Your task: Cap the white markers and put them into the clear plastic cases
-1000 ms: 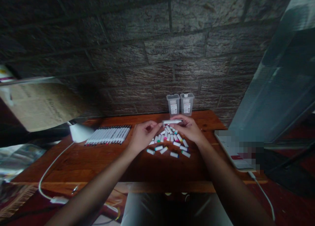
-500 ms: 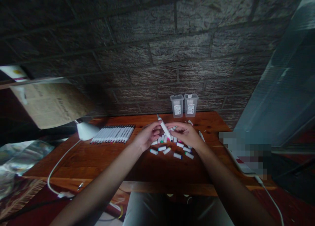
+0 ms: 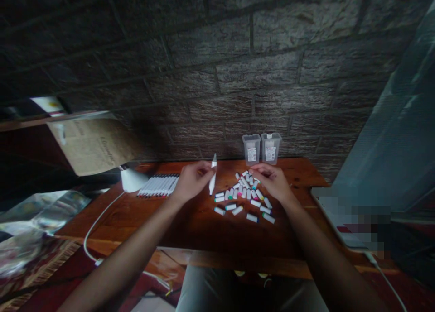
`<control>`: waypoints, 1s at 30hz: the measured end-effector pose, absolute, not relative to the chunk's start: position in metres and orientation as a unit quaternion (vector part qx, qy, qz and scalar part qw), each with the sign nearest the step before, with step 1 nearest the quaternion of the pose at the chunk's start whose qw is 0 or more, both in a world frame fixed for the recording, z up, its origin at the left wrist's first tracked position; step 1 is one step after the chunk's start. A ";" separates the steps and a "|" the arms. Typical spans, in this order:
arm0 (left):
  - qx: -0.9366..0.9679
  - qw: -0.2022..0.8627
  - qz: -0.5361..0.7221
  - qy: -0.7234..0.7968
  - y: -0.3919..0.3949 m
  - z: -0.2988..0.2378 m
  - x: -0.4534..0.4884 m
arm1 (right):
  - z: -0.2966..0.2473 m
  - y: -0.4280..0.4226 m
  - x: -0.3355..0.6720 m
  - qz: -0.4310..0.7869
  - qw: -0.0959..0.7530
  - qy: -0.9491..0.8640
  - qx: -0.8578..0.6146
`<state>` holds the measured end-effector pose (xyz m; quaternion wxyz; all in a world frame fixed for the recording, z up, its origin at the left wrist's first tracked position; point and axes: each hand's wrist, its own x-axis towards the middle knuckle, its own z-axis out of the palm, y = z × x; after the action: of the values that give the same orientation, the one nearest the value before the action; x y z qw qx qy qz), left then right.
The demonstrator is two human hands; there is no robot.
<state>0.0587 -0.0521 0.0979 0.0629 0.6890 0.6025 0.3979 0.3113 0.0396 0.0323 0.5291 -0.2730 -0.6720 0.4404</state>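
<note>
Upright between the thumb and fingers of my left hand (image 3: 194, 180) is a white marker (image 3: 212, 178), its bare grey tip pointing up. The hand hovers left of a loose heap of white marker caps (image 3: 240, 192) with coloured ends. My right hand (image 3: 273, 180) is over the far right side of the heap, fingertips drawn together at the caps there. Whatever those fingertips hold is too small to make out. A tight row of white markers with dark caps (image 3: 159, 185) lies left of my left hand, which partly covers its right end.
Two clear plastic containers (image 3: 251, 150) with labels stand at the back against the brick wall. A white lamp (image 3: 133, 180) with a paper shade is on the left, its cable running over the desk edge. A laptop-like device (image 3: 335, 217), partly blurred out, lies at the right.
My hands have moved apart. The left took the marker leftward, off the caps, and turned it nearly upright; the right shifted to the far right of the heap. The view has tilted slightly.
</note>
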 end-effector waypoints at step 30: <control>0.530 -0.046 -0.029 0.846 -0.040 0.043 -0.015 | 0.018 0.059 0.333 0.309 0.488 -0.713 -0.397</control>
<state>-0.0153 -0.0397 0.0434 -0.0463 0.5300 0.8463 -0.0287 0.3333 0.0591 0.0175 0.4881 -0.3973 -0.7129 0.3094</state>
